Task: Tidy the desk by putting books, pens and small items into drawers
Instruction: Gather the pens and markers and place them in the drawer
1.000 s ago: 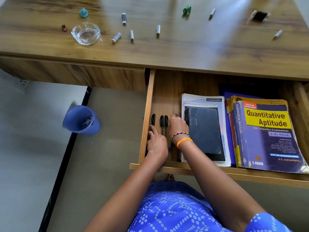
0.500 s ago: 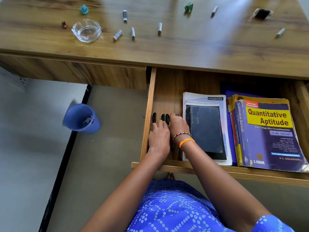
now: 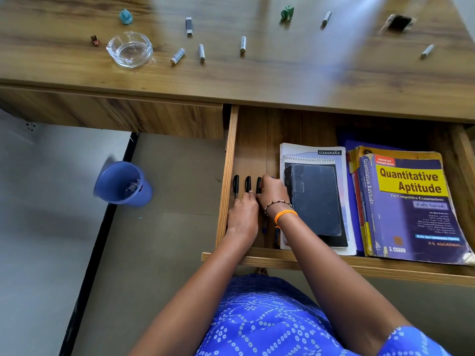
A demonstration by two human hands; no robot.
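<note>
- In the open drawer [image 3: 232, 160], lower centre of the frame, the left hand [image 3: 243, 217] rests flat on the black pens [image 3: 247, 183].
- The right hand [image 3: 273, 192] curls round the rightmost pen, beside the books [image 3: 408, 201].
- Batteries [image 3: 201, 52] lie on the counter [image 3: 282, 73].

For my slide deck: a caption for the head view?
Both hands line up black pens beside stacked books in the open drawer.

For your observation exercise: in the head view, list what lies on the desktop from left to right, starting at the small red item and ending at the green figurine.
Small red item → glass ashtray → white battery → grey battery → upright-looking battery → green figurine.
</note>
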